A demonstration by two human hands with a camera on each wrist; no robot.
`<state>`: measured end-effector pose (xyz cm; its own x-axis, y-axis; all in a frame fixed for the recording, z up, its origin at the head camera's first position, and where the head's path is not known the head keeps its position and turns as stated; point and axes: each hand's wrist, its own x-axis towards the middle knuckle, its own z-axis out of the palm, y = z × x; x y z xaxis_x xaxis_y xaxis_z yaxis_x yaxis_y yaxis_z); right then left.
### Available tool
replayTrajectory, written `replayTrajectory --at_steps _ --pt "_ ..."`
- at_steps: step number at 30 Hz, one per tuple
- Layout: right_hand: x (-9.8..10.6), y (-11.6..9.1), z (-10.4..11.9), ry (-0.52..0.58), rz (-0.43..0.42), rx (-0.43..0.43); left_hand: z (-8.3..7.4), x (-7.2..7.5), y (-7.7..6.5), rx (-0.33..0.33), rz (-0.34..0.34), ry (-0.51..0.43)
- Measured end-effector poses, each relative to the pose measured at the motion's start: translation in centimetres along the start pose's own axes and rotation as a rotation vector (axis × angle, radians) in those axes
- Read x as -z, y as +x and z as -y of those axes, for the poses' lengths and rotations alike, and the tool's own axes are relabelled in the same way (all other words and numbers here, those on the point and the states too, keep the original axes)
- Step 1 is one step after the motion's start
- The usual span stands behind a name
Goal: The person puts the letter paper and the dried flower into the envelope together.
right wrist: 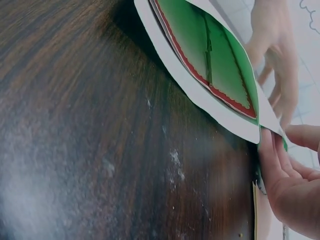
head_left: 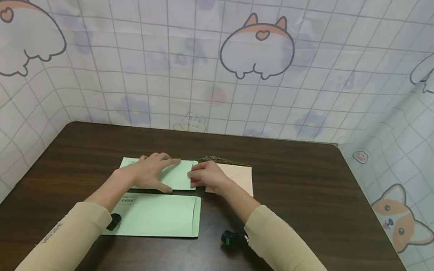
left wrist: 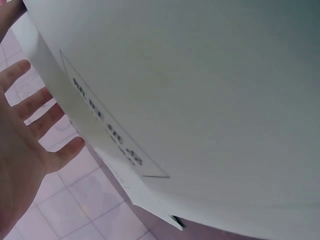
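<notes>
Both hands on far envelope, right one at its flap end

Left hand [head_left: 148, 171] lies on the far mint-green envelope [head_left: 178, 177], fingers spread and relaxed, grasping nothing. Right hand [head_left: 208, 175] pinches that envelope's right end, fingers bent at its edge. Far envelope lies flat on the dark wood-grain table [head_left: 296, 187], just beyond the near mint-green envelope [head_left: 159, 216]; long sides roughly parallel. Near envelope: printed box at upper left, flap strip at right end. Right wrist view: its mouth gapes, red-edged insert [right wrist: 242, 107] inside, can't tell what exactly. Peach-coloured paper [head_left: 238, 175] sits just right of the far envelope, partly under the right forearm. Ornate brass-coloured object [head_left: 215, 158] along the paper's far edge, mostly hidden, type unclear. Beige sleeves [head_left: 287, 254] on both arms. Corgi-print grid curtain [head_left: 164, 32] behind and at both sides.
</notes>
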<state>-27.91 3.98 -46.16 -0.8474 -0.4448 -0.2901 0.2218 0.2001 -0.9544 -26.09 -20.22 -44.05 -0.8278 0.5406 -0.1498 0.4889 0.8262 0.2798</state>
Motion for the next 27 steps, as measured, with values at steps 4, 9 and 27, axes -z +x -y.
replayTrajectory --at_steps 4,9,27 --pt "-0.2 0.2 -0.1 -0.022 -0.011 0.018 -0.1 0.0 0.0 -0.01 -0.011 -0.007" --pt "-0.2 0.3 -0.4 -0.042 -0.044 0.03 0.0 -0.1 0.1 -0.003 -0.009 0.0" --pt "0.8 0.0 -0.9 0.07 -0.055 0.029 0.2 0.0 0.1 0.027 0.003 -0.022"
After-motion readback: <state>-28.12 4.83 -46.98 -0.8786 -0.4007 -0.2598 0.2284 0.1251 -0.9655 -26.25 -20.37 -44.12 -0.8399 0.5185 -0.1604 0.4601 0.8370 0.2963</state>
